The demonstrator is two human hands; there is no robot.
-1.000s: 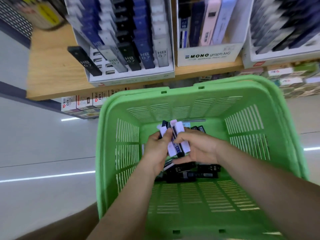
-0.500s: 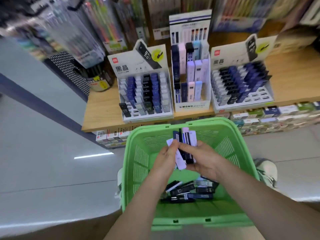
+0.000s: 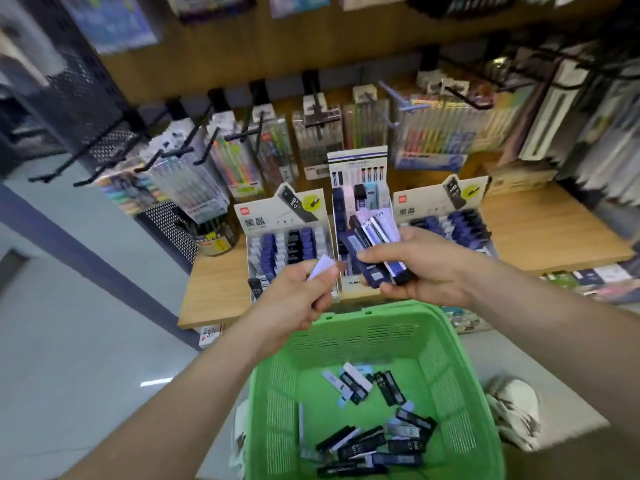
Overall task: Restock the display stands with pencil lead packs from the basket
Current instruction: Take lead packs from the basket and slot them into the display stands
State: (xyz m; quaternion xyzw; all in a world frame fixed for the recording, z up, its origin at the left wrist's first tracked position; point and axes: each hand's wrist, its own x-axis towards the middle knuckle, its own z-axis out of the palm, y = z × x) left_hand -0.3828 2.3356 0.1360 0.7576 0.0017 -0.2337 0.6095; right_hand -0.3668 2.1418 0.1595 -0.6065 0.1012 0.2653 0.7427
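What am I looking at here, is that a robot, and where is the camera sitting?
There is no robot here. These are a person's two bare hands, filmed by one wide-angle camera worn on the head, looking forward and down.

The left hand pinches a pale lilac flat lead pack. The right hand has its grip round a fanned bundle of dark blue, black and lilac lead packs.

Below the hands is a green slotted plastic basket, with loose dark lead packs on its floor.

Ahead, on a light wooden shelf, stand three white cardboard display stands, partly filled with packs.
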